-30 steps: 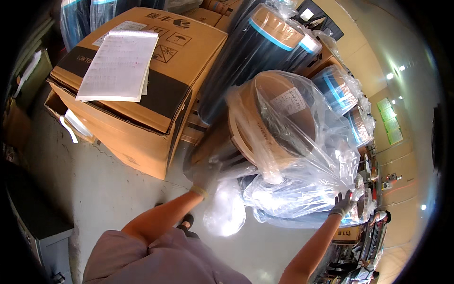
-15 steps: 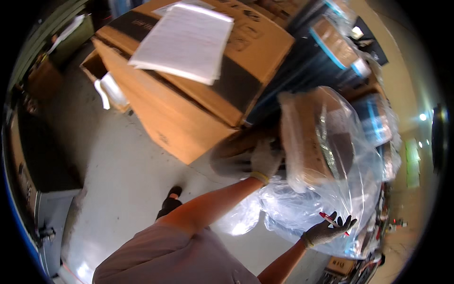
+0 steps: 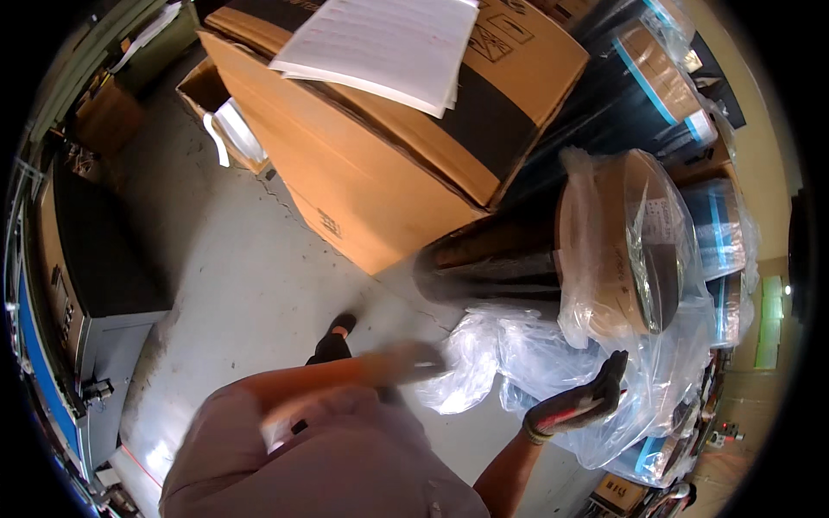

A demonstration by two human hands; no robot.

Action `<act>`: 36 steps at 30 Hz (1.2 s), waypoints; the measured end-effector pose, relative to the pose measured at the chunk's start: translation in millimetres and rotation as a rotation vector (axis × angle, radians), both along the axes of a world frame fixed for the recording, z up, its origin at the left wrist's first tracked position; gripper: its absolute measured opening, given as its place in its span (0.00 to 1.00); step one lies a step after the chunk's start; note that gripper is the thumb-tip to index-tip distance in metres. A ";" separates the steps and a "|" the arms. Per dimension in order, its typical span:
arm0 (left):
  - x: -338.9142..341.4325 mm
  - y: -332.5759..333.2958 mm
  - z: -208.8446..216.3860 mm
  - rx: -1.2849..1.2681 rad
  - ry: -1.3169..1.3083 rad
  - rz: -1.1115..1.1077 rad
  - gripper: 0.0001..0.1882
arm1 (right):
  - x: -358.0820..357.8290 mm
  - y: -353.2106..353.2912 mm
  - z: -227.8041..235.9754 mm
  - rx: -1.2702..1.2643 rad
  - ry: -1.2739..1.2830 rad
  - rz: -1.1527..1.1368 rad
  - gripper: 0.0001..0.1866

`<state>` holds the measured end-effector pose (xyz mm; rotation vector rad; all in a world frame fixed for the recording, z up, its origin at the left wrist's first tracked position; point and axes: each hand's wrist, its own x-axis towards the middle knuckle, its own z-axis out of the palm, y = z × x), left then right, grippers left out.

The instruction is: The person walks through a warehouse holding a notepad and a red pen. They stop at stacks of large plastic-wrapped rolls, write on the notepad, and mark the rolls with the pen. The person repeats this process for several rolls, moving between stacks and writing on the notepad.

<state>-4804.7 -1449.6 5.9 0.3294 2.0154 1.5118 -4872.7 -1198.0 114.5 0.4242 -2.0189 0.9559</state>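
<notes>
My right hand (image 3: 577, 406), in a grey glove with dark fingertips, keeps a red and white marker (image 3: 570, 413) against its palm while its fingers stretch out. It is beside the loose clear plastic wrap (image 3: 553, 350). Smeared by motion, my gloved left hand (image 3: 414, 361) is over the floor in front of my body, apart from the roll; its fingers cannot be made out. Right of centre lies a large black roll (image 3: 501, 263). Its brown cardboard-like end (image 3: 609, 250) has clear plastic around it and some handwriting on it.
A big brown carton (image 3: 371, 181) with papers (image 3: 380, 52) on top stands beyond the roll. More wrapped rolls (image 3: 717, 229) with blue bands are stacked at the right. A grey cabinet (image 3: 121, 354) stands at the left; an open box (image 3: 229, 129) sits behind the carton.
My left hand has come off the black roll and pulled back toward my body. My right hand has turned, its fingers now pointing up, with the marker still in it. The view has shifted somewhat.
</notes>
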 end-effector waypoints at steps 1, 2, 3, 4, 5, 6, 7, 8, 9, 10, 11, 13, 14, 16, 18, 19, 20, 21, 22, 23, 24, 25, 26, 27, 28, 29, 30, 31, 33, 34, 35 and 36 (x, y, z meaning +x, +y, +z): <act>34.2 -29.8 -8.8 0.015 -0.182 0.236 0.17 | 3.5 -4.0 3.8 -0.063 0.014 0.045 0.26; 66.8 -58.3 -17.9 0.059 -0.342 0.499 0.14 | 6.9 -5.9 7.1 -0.129 0.024 0.084 0.28; 102.8 -94.6 -61.2 0.119 -0.028 0.722 0.17 | 6.4 -11.2 11.2 -0.203 0.046 0.126 0.31; 134.0 -142.9 -101.9 0.015 -0.004 0.963 0.22 | 4.6 -22.8 20.8 -0.222 0.061 0.190 0.32; 134.8 -154.4 -96.4 0.022 0.115 1.121 0.25 | 1.8 -24.4 24.1 -0.288 0.065 0.239 0.32; 129.4 -167.5 -69.8 0.036 0.246 1.276 0.29 | -1.6 -23.4 27.1 -0.357 0.080 0.290 0.32; 121.8 -179.3 -32.9 0.056 0.379 1.425 0.32 | -4.8 -21.0 31.9 -0.423 0.097 0.338 0.32; 115.9 -188.9 6.9 0.075 0.516 1.576 0.35 | -14.4 -23.7 43.4 -0.346 0.172 0.361 0.32; 109.4 -193.9 34.8 0.107 0.664 1.731 0.39 | -24.1 -27.2 54.5 -0.270 0.249 0.390 0.32; 101.5 -190.3 54.9 0.145 0.795 1.721 0.40 | -33.1 -33.9 62.0 -0.319 0.291 0.458 0.32; 89.5 -179.6 74.1 0.186 0.920 1.702 0.42 | -37.3 -38.1 70.2 -0.363 0.334 0.520 0.33; 61.5 -152.3 113.0 0.302 1.142 1.616 0.43 | -46.0 -33.3 91.9 -0.433 0.438 0.565 0.32; 52.5 -135.3 132.1 0.360 1.222 1.556 0.43 | -43.5 -20.8 104.5 -0.447 0.457 0.568 0.31; 27.0 -102.8 169.8 0.523 1.371 1.354 0.44 | -42.8 -1.1 132.7 -0.465 0.459 0.303 0.30; -3.3 -66.7 201.8 0.699 1.445 1.047 0.44 | -56.1 14.0 153.7 -0.458 0.400 -0.110 0.30; -26.7 -44.4 199.1 1.115 1.329 0.871 0.43 | -70.9 13.4 156.4 -0.412 0.363 -0.104 0.30; -57.5 -26.2 187.9 1.870 0.651 0.576 0.39 | -83.6 10.9 151.1 -0.355 0.316 -0.087 0.31; -74.2 -13.0 198.2 1.981 0.515 0.557 0.38 | -96.6 -28.4 135.1 -0.315 0.202 0.044 0.31; -107.5 32.4 197.7 1.996 0.488 0.531 0.38 | -99.5 -43.9 121.3 -0.195 0.076 0.108 0.31; -117.7 36.1 181.4 1.916 0.533 0.575 0.38 | -103.5 -106.1 73.1 -0.162 -0.127 0.281 0.32; -126.1 69.8 163.9 1.932 0.469 0.550 0.38 | -93.8 -119.5 43.8 -0.108 -0.262 0.355 0.32; -118.6 107.4 155.4 1.993 0.404 0.478 0.38 | -75.5 -109.2 28.3 -0.134 -0.320 0.401 0.33; -99.2 128.9 154.3 2.030 0.370 0.410 0.38 | -50.6 -101.3 23.0 -0.208 -0.365 0.478 0.33; -83.5 149.3 151.1 2.060 0.331 0.349 0.37 | -32.9 -86.9 16.8 -0.291 -0.405 0.530 0.34; -67.9 158.6 150.7 2.065 0.325 0.294 0.37 | -16.9 -80.2 17.3 -0.387 -0.426 0.605 0.34; -58.4 169.0 149.9 2.066 0.323 0.243 0.37 | -5.9 -72.1 17.2 -0.473 -0.434 0.670 0.34; -45.0 174.8 150.5 2.068 0.333 0.174 0.37 | 6.2 -65.4 18.8 -0.565 -0.439 0.738 0.35; -33.5 179.8 153.6 2.031 0.342 0.118 0.37 | 16.2 -58.1 23.1 -0.655 -0.434 0.791 0.35; -16.1 175.3 169.7 1.871 0.400 0.063 0.39 | 32.6 -47.4 38.0 -0.822 -0.403 0.893 0.36; -8.4 175.9 177.1 1.800 0.423 0.028 0.41 | 40.7 -38.5 45.0 -0.875 -0.396 0.911 0.37; -0.7 163.9 172.0 1.523 0.423 0.177 0.42 | 48.7 -35.3 52.3 -0.929 -0.328 0.997 0.37; 6.8 151.5 166.5 1.241 0.417 0.313 0.44 | 52.7 -32.0 60.6 -0.990 -0.256 1.107 0.38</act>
